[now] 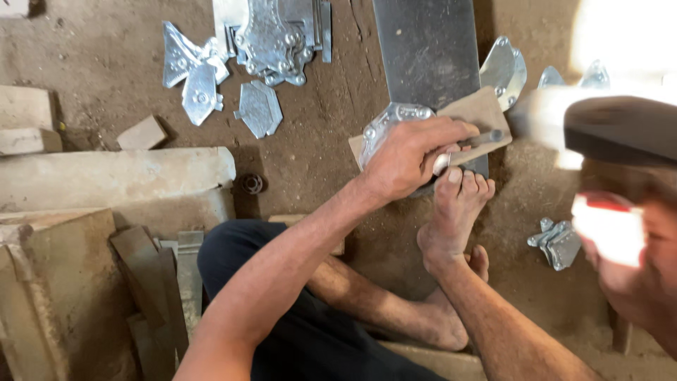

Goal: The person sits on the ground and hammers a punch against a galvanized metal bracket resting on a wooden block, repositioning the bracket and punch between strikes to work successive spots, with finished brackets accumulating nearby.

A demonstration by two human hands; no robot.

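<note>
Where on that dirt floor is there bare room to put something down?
Bare dirt lies between the small wooden block and the cut metal plates, and again right of the foot, above the small metal bracket. It is crowded around the left hand and the dark metal strip.

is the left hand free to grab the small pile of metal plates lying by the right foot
Probably not right now. The left hand is clamped on a punch-like tool over a metal plate. The small pile of plates lies uncovered on the dirt, beyond the foot.

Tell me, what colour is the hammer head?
Black; the hammer head in the right hand is blurred in the head view.
</note>
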